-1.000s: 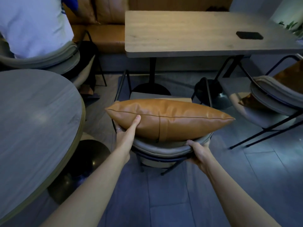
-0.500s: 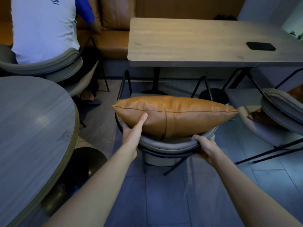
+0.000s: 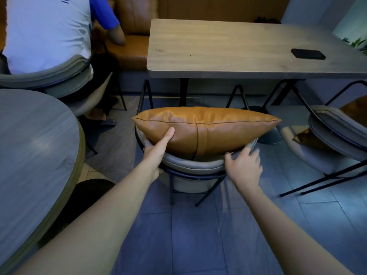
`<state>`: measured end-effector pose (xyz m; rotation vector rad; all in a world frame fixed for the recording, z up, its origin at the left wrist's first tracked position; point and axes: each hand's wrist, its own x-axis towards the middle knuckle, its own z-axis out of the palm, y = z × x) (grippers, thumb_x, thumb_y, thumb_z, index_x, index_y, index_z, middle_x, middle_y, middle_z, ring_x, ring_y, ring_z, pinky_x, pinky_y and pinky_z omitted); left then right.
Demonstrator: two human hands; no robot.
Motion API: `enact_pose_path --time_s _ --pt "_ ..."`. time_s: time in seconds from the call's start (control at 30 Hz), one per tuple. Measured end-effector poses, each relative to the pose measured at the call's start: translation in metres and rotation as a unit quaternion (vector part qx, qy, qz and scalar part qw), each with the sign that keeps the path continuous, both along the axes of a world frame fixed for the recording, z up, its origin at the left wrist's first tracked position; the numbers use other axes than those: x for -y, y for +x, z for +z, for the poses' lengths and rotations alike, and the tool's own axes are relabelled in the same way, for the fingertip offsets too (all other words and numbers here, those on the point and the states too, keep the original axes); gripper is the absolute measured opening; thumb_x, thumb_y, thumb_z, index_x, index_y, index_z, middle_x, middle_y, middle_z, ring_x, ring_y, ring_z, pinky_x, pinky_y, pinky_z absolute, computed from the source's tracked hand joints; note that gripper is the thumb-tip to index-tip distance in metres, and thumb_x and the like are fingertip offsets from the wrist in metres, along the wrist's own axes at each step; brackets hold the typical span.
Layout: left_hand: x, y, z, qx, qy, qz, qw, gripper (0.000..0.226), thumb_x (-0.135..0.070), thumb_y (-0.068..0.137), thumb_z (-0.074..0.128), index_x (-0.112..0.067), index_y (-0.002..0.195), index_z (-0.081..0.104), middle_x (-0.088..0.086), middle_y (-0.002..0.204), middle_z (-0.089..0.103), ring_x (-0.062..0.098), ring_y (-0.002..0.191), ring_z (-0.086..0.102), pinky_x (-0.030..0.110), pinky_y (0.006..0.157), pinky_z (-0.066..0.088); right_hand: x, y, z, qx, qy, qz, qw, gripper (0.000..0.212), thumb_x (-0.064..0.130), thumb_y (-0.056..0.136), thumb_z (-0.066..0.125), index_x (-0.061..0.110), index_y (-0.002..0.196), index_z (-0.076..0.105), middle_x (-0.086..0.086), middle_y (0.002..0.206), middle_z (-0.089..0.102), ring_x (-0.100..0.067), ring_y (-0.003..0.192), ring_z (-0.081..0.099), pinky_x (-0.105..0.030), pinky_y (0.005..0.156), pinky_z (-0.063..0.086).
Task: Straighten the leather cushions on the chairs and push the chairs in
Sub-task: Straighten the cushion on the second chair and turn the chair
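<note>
A tan leather cushion (image 3: 206, 128) stands on edge against the back of a grey padded chair (image 3: 194, 165) with black metal legs. The chair faces the rectangular wooden table (image 3: 238, 46), its front close to the table's edge. My left hand (image 3: 156, 147) holds the cushion's lower left part, thumb pressed on its near face and fingers behind it at the backrest rim. My right hand (image 3: 244, 165) lies on top of the backrest's right side with fingers spread, slightly blurred. The chair's seat is hidden behind the cushion.
A second grey chair (image 3: 337, 135) with a brown cushion (image 3: 355, 110) stands angled at the right. A round table (image 3: 29, 145) fills the left. A person in a white and blue shirt (image 3: 45, 30) sits at the far left. A black flat object (image 3: 307, 54) lies on the wooden table.
The chair and cushion have moved closer to the wooden table. My right hand has shifted from gripping under the backrest's edge to lying on top of it. My left hand keeps its hold.
</note>
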<state>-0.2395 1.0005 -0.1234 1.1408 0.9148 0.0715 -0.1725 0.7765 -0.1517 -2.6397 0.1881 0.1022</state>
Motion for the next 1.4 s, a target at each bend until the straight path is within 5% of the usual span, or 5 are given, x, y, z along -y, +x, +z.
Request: enact_pose_path --time_s 0.13,0.23,0.47,1.0,1.4 --pt "-0.013 -0.008 0.001 0.01 -0.008 -0.02 1.0 0.119 -0.055 0.066 0.09 -0.054 0.157 0.012 0.0 0.158 0.043 0.035 0.133 0.049 0.059 0.089 0.053 -0.018 -0.039 0.006 0.145 -0.148 0.242 0.948 0.037 0.038 0.092 0.056 0.004 0.101 0.07 -0.022 0.113 0.07 -0.042 0.119 0.055 -0.051 0.109 0.032" --pt "-0.027 -0.015 0.0 0.016 -0.008 -0.063 0.998 0.113 -0.039 0.072 0.091 -0.052 0.156 0.017 -0.003 0.142 0.048 0.027 0.111 0.054 0.042 0.068 0.052 -0.035 -0.045 0.006 0.076 -0.205 0.352 0.91 0.043 0.048 0.089 0.055 0.014 0.115 0.061 -0.012 0.118 0.067 -0.037 0.12 0.053 -0.051 0.114 0.027" --pt "-0.057 -0.009 -0.005 0.0 -0.006 -0.119 0.993 0.114 0.012 0.076 0.073 -0.047 0.157 0.017 0.005 0.137 0.058 0.034 0.122 0.057 0.058 0.098 0.051 -0.079 -0.043 0.002 0.015 -0.283 0.35 0.893 0.067 0.045 0.087 0.066 0.014 0.14 0.04 -0.012 0.13 0.061 -0.037 0.12 0.054 -0.052 0.107 0.033" --pt "-0.065 -0.002 -0.021 0.001 0.018 -0.101 0.995 0.097 0.016 0.081 0.061 -0.039 0.156 0.033 -0.01 0.112 0.062 0.025 0.105 0.057 0.055 0.095 0.053 -0.104 -0.043 -0.004 0.074 -0.239 0.393 0.885 0.055 0.045 0.087 0.069 0.016 0.127 0.045 -0.007 0.108 0.072 -0.032 0.096 0.071 -0.038 0.065 0.036" --pt "-0.038 -0.009 -0.027 0.005 -0.033 -0.11 0.993 0.069 0.019 0.084 0.059 -0.025 0.137 0.051 0.009 0.126 0.067 0.035 0.117 0.059 0.064 0.098 0.048 -0.071 -0.054 0.006 0.081 -0.258 0.398 0.877 0.055 0.03 0.083 0.068 0.017 0.131 0.043 -0.009 0.104 0.068 -0.032 0.092 0.068 -0.036 0.065 0.041"
